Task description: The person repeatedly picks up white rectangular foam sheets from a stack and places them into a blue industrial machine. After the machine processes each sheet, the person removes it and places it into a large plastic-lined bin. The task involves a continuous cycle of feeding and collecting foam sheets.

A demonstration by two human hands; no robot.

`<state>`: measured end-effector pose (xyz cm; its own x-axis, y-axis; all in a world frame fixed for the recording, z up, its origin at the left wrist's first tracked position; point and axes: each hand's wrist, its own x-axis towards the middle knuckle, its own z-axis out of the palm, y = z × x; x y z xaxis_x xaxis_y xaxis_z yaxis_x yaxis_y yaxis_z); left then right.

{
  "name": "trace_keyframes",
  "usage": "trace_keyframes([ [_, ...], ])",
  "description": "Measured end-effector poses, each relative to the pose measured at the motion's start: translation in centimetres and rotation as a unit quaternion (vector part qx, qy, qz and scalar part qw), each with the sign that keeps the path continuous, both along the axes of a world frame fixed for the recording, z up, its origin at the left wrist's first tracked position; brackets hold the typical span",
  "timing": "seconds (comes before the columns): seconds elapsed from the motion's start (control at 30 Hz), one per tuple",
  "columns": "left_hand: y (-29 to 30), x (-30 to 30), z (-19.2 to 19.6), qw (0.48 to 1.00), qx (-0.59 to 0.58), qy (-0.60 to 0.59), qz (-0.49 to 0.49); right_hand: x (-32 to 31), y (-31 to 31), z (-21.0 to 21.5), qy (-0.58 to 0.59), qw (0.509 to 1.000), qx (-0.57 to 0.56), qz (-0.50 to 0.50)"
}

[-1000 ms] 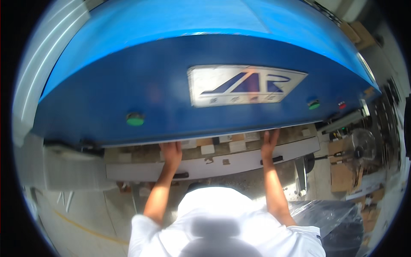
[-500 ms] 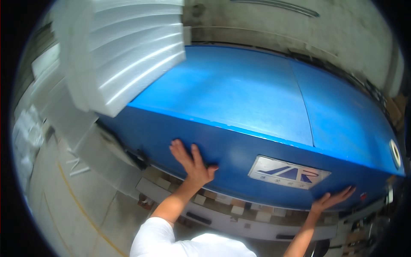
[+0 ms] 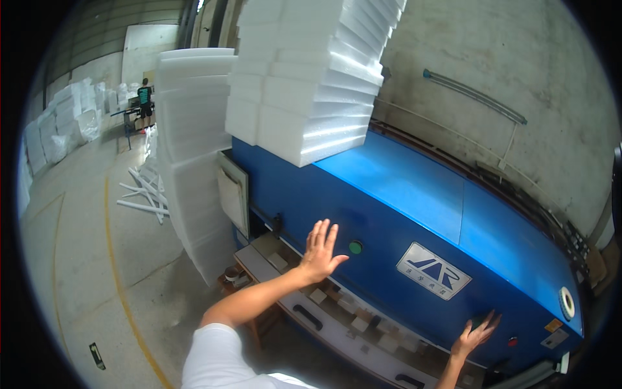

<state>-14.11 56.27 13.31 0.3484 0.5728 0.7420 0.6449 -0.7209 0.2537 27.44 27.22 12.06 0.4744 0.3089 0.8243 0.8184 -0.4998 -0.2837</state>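
A big blue machine hood [image 3: 414,220] fills the middle and right of the view. My left hand [image 3: 320,250] is raised against its front face with fingers spread, just left of a green round button [image 3: 355,247]. My right hand [image 3: 476,334] is spread flat low on the same face, below a grey nameplate [image 3: 433,270] and beside a red button [image 3: 513,340]. Neither hand holds anything. Under the hood runs a white tray [image 3: 337,311] carrying several small white foam pieces.
A stack of white foam slabs [image 3: 311,71] rests on the hood's left end. Taller foam sheets [image 3: 194,149] stand beside the machine. Foam strips [image 3: 146,191] lie on the concrete floor. Another person [image 3: 144,100] stands at a far table. A concrete wall [image 3: 518,78] is behind.
The view has swung left and upward. Both hands left the tray's edge under the hood and now lie spread on the blue front face. The foam stacks and floor came into sight.
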Motion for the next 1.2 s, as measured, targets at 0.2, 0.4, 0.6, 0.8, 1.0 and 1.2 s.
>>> trace_keyframes([
  [0.2, 4.4, -11.0, 5.2, 0.985, -0.139, -0.091, 0.055, -9.8, 0.1, 12.1, -0.01, 0.973, 0.121, 0.194],
  [0.4, 14.9, -17.2, 13.5, 0.879, -0.314, -0.35, 0.076, -18.7, 7.9, 23.4, -0.055, 0.927, 0.09, 0.36],
  [0.6, 21.9, -19.0, 16.6, 0.687, -0.397, -0.594, -0.129, -26.4, 22.7, 33.5, -0.127, 0.879, 0.063, 0.455],
  [0.8, 19.3, -15.2, 16.6, 0.599, -0.424, -0.642, -0.221, -33.4, 38.6, 39.7, -0.07, 0.852, 0.074, 0.514],
  [1.0, 19.3, -13.6, 15.3, 0.603, -0.482, -0.562, -0.298, -35.9, 48.2, 39.0, 0.012, 0.857, 0.181, 0.483],
  [1.2, 21.2, -15.1, 15.5, 0.653, -0.506, -0.49, -0.278, -34.9, 48.4, 37.5, 0.023, 0.835, 0.196, 0.513],
])
